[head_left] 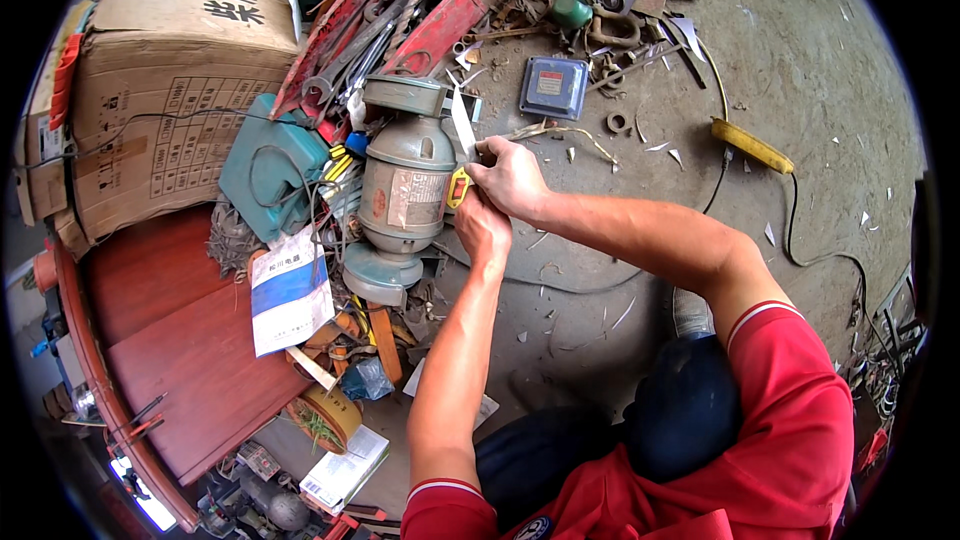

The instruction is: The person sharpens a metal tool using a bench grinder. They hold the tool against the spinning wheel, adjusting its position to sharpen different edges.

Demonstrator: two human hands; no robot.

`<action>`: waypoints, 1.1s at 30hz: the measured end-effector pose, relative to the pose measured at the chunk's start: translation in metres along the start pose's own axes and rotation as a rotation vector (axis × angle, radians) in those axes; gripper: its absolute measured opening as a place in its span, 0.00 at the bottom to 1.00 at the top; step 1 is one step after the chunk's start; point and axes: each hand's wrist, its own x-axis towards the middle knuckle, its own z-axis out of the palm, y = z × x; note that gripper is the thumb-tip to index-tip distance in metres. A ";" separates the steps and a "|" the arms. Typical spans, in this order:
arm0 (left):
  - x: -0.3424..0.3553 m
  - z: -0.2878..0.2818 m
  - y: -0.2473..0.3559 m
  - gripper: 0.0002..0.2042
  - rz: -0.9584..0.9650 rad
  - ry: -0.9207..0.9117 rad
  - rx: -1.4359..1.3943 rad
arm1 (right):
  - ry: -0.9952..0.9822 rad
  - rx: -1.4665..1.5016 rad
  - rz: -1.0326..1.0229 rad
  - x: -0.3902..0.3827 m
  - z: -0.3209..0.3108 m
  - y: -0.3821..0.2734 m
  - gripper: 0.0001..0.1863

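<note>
In front of me a grey-green bench grinder [405, 185] stands on end, a worn label on its barrel. My left hand [482, 227] is closed beside the barrel, around a small yellow object [458, 188] with a red patch; its kind is partly hidden by the fingers. Just above, my right hand [510, 178] has thumb and fingers pinched at the lower end of a narrow white strip [462, 122]. The strip points up past the grinder's upper end. Both hands are close together, nearly touching.
A cardboard box [190, 80], teal case [270, 170] and reddish wooden board [200, 340] lie left. Red metal channels [440, 30] hold tools at the back. A square grey-blue box [553, 87], yellow power strip [752, 145] with cable, and white scraps lie on the floor.
</note>
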 end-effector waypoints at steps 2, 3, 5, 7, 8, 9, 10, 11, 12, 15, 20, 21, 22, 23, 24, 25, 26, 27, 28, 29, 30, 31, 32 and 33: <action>-0.002 0.000 0.001 0.19 -0.014 -0.018 -0.020 | -0.005 0.004 -0.001 -0.001 -0.001 0.002 0.21; -0.004 0.000 0.001 0.19 -0.015 -0.027 -0.021 | -0.014 0.018 0.001 -0.002 -0.001 0.003 0.21; -0.006 0.000 0.000 0.19 -0.016 -0.045 -0.025 | -0.022 0.028 0.006 -0.003 -0.002 0.006 0.21; -0.006 0.001 -0.007 0.19 0.011 -0.036 -0.054 | -0.028 0.022 0.007 -0.005 0.000 0.004 0.21; -0.006 0.002 -0.011 0.18 0.025 -0.032 -0.068 | -0.036 0.020 0.009 -0.006 0.000 0.003 0.21; -0.007 0.002 -0.011 0.18 0.026 -0.028 -0.068 | -0.041 0.017 0.012 -0.006 -0.001 0.003 0.21; -0.008 0.002 -0.011 0.18 0.026 -0.025 -0.068 | -0.046 0.014 0.016 -0.007 -0.002 0.002 0.21; -0.009 0.002 -0.011 0.18 0.027 -0.021 -0.068 | -0.048 0.012 0.012 -0.008 -0.003 0.002 0.21; -0.010 0.002 -0.011 0.18 -0.003 -0.036 -0.077 | -0.050 0.011 0.009 -0.008 -0.003 0.002 0.21; -0.012 0.002 -0.010 0.18 -0.047 -0.060 -0.088 | -0.054 0.004 0.002 -0.011 -0.004 0.003 0.21; -0.017 0.002 -0.013 0.17 -0.048 -0.041 -0.054 | -0.057 0.007 -0.014 -0.015 -0.005 0.003 0.21; -0.019 0.002 -0.010 0.17 -0.025 -0.031 -0.053 | -0.060 0.006 -0.018 -0.016 -0.005 0.005 0.21; -0.022 0.002 -0.007 0.17 -0.003 -0.020 -0.052 | -0.062 0.005 -0.021 -0.016 -0.006 0.006 0.21; -0.024 0.002 -0.004 0.17 0.020 -0.010 -0.052 | -0.066 0.008 -0.023 -0.017 -0.007 0.008 0.21; -0.025 0.002 -0.006 0.17 0.028 -0.007 -0.045 | -0.073 0.012 -0.026 -0.017 -0.007 0.007 0.21; -0.026 0.002 -0.008 0.16 0.036 -0.004 -0.039 | -0.079 0.017 -0.029 -0.018 -0.007 0.005 0.21; -0.026 0.002 -0.010 0.16 0.043 -0.001 -0.033 | -0.089 0.011 -0.025 -0.019 -0.008 0.005 0.21; -0.027 0.002 -0.009 0.16 0.051 0.006 -0.037 | -0.096 0.005 -0.020 -0.020 -0.009 0.003 0.21; -0.028 0.002 -0.007 0.15 0.059 0.013 -0.041 | -0.104 -0.001 -0.015 -0.021 -0.011 0.002 0.21; -0.028 0.002 -0.006 0.15 0.067 0.020 -0.045 | -0.098 0.005 -0.027 -0.021 -0.011 0.002 0.21; -0.028 0.003 -0.006 0.15 0.064 0.026 -0.060 | -0.092 0.010 -0.038 -0.020 -0.010 0.003 0.21; -0.028 0.004 -0.006 0.14 0.062 0.033 -0.075 | -0.087 0.016 -0.049 -0.020 -0.010 0.004 0.21; -0.028 0.004 -0.006 0.14 0.059 0.039 -0.090 | -0.089 0.018 -0.047 -0.019 -0.010 0.006 0.21; -0.028 0.005 -0.006 0.14 0.056 0.039 -0.081 | -0.092 0.019 -0.045 -0.019 -0.010 0.006 0.22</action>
